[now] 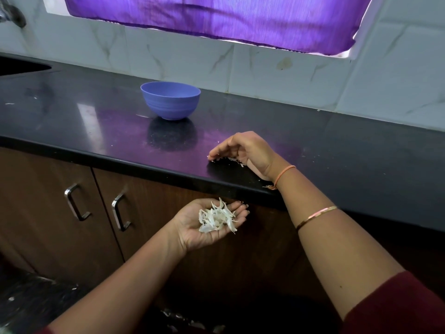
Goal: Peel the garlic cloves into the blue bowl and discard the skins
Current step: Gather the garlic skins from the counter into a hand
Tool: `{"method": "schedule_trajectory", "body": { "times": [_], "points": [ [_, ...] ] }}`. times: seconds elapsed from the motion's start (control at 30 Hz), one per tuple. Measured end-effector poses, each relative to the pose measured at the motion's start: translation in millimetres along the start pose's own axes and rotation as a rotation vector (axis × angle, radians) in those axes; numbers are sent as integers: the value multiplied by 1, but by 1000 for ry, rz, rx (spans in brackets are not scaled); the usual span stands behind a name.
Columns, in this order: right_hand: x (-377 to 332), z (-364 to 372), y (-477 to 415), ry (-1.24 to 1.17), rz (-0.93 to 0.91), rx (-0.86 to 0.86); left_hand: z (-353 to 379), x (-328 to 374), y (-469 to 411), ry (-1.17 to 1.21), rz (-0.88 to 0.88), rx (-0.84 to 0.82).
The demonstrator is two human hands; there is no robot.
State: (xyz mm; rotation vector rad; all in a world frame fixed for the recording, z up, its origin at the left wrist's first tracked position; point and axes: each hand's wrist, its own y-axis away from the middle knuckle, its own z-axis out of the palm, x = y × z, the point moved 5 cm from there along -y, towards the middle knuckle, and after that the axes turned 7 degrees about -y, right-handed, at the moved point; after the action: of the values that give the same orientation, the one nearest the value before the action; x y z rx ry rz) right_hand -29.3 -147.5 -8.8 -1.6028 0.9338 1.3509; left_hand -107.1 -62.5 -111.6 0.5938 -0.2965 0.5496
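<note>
The blue bowl (170, 100) stands on the black countertop (96, 121), toward the back; its inside is hidden from here. My left hand (207, 222) is held palm up just below the counter's front edge, carrying a pile of white garlic skins (216, 216). My right hand (243, 150) rests on its edge on the counter near the front, fingers cupped over a few more loose skins (237, 161). No garlic cloves show.
A sink (21, 66) is set in the counter at the far left. Brown cabinet doors with metal handles (77, 201) lie below the counter. A tiled wall and a purple curtain (216, 18) stand behind. Small skin flecks dot the counter.
</note>
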Motion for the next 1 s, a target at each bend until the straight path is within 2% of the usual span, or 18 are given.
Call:
{"method": "schedule_trajectory", "body": {
  "times": [0.33, 0.4, 0.5, 0.63, 0.8, 1.0],
  "points": [
    [-3, 18, 21, -164, 9, -62, 7, 8, 1, -58, 2, -5],
    [-6, 12, 18, -205, -44, 0, 9, 8, 1, -70, -3, -5],
    [-7, -5, 8, -284, -95, 178, 9, 9, 1, -58, -17, -8],
    [-2, -15, -6, -176, -32, 307, 8, 10, 0, -47, -23, -23],
    [-2, -2, -16, -54, 2, 256, 4, 12, -1, -41, -25, -23],
    [-4, 7, -5, -46, -6, 86, 2, 12, 0, -83, -23, 5]
  ]
}}
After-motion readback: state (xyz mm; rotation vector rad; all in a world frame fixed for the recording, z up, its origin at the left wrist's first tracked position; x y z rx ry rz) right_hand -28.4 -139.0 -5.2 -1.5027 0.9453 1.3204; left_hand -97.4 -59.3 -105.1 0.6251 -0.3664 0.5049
